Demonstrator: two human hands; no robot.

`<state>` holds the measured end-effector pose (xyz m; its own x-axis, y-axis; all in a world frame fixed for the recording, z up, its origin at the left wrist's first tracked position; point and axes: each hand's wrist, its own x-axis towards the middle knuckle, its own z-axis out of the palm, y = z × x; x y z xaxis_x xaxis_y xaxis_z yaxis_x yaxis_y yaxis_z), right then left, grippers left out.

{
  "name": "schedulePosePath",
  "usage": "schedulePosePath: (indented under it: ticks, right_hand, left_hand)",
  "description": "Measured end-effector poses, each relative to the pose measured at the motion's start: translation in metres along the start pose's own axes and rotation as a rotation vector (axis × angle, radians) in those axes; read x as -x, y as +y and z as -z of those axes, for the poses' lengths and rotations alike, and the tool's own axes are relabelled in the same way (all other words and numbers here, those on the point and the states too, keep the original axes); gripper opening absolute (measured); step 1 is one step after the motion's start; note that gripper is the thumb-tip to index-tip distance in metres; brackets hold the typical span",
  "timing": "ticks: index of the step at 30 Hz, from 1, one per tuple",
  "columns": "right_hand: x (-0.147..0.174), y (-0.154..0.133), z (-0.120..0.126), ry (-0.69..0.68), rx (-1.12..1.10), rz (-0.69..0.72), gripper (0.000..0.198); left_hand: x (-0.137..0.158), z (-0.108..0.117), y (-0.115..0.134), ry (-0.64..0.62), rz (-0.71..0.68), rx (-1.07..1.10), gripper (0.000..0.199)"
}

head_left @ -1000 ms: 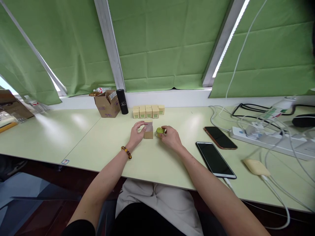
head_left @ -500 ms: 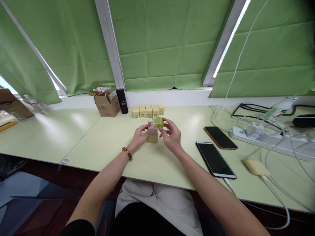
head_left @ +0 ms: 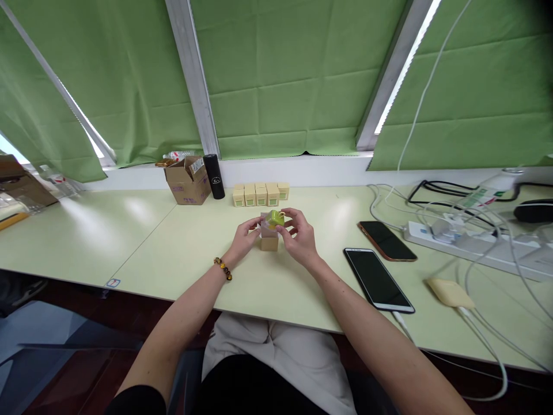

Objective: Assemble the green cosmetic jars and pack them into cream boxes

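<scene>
A small green-and-clear item with a pale loop (head_left: 275, 218) is pinched in the fingers of my right hand (head_left: 300, 239). It is tilted over the top of a small cardboard box (head_left: 270, 243), which stands upright on the table. The item's lower part is hard to make out among the box's raised flaps. On the left side of the box, the thumb and fingers of my left hand (head_left: 244, 239) close on its upper edge. A beaded bracelet (head_left: 223, 269) circles my left wrist.
Several small cream boxes (head_left: 260, 195) stand in a row behind my hands. A black cylinder (head_left: 214, 177) and an open carton (head_left: 189, 183) are further left. Two phones (head_left: 379, 280) (head_left: 387, 241), a power strip (head_left: 475, 248) and tangled cables lie to the right.
My right hand has tipped the green item from lying sideways to more upright and lowered it slightly toward the box top. My left hand stays at the box.
</scene>
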<state>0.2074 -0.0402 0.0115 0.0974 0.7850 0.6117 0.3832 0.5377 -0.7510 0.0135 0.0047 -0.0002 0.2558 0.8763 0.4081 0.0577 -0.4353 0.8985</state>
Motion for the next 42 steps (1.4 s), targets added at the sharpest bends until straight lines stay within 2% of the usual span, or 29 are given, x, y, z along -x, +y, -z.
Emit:
schedulePosePath:
  ticks: [8, 16, 23, 29, 31, 36, 42]
  right_hand:
    - [-0.001, -0.001, 0.001, -0.05, 0.056, 0.013, 0.036]
    - [0.003, 0.006, -0.002, -0.119, 0.215, 0.108, 0.033]
    - [0.003, 0.009, -0.003, -0.177, 0.159, 0.081, 0.034]
    - [0.004, 0.009, -0.007, -0.193, 0.202, 0.166, 0.012]
    - [0.004, 0.01, -0.009, -0.169, 0.224, 0.174, 0.014]
    - [0.006, 0.015, -0.013, -0.089, 0.191, 0.1, 0.017]
    - [0.004, 0.028, -0.02, -0.036, 0.102, -0.104, 0.01]
  left_hand:
    - [-0.001, 0.0, 0.001, 0.015, -0.002, -0.008, 0.051]
    - [-0.001, 0.0, 0.002, 0.01, 0.028, -0.008, 0.054]
    - [0.001, -0.001, 0.003, 0.011, 0.019, -0.061, 0.053]
    - [0.002, -0.002, 0.004, 0.007, 0.01, -0.09, 0.054]
    - [0.002, -0.002, 0.004, 0.003, 0.013, -0.088, 0.054]
    - [0.002, -0.002, 0.005, 0.002, 0.03, -0.054, 0.053]
    - [0.003, -0.002, 0.006, 0.003, 0.046, -0.033, 0.053]
